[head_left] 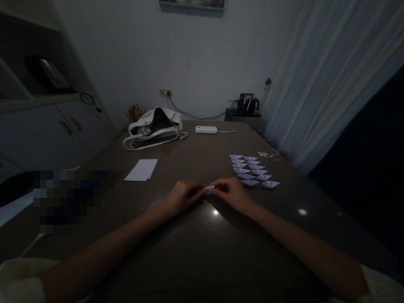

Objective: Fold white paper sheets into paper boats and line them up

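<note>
Between my two hands is a small folded piece of white paper (208,190), held just above the dark table (189,252). My left hand (184,194) pinches its left end, and my right hand (232,192) pinches its right end. The fingers cover much of the paper, so its exact folded shape is hard to make out. Right of my right hand, several folded paper boats (252,170) stand in two columns. To the left, beyond my left hand, lies a stack of white paper sheets (142,169).
A white handbag (158,126) lies at the back left, with a white power bank (206,129) and its short strap to its right. A black kettle (250,105) stands on a low cabinet in the far right corner. A pale curtain (325,84) hangs along the right side.
</note>
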`<state>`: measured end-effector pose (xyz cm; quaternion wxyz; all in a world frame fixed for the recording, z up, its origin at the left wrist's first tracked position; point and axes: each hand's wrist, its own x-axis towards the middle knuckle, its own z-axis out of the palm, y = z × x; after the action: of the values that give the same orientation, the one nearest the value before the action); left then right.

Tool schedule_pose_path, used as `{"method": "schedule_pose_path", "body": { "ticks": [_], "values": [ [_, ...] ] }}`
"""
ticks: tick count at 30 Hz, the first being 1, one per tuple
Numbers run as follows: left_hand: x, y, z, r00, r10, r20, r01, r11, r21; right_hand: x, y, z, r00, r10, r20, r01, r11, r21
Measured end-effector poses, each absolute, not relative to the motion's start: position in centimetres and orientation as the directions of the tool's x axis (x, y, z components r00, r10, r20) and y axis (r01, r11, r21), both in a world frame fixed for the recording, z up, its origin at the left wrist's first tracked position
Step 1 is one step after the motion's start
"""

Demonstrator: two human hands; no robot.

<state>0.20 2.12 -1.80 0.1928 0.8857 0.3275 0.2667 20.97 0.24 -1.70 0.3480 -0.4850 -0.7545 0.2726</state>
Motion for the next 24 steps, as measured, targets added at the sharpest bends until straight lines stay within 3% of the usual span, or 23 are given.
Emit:
{"method": "schedule_pose_path", "body": {
  "ticks": [7, 15, 24],
  "values": [
    [0.11, 2.06, -1.5, 0.586, 0.745, 0.319, 0.492, -0.639, 0.591, 21.05, 0.83, -2.44, -0.258, 0.954, 0.154, 0.324, 0.235, -0.916],
    [0.17, 2.1, -1.44, 0.571, 0.759, 0.313, 0.495, -0.623, 0.606, 20.84, 0.82, -2.34, -0.246, 0.967, 0.062, 0.216, 0.117, -0.969],
    [0.34, 1.93, -1.32, 0.546, 0.79, 0.278, 0.423, -0.547, 0.722, 20.73, 0.74, -2.36, -0.245, 0.969, 0.041, 0.127, 0.074, -0.989]
  ]
}}
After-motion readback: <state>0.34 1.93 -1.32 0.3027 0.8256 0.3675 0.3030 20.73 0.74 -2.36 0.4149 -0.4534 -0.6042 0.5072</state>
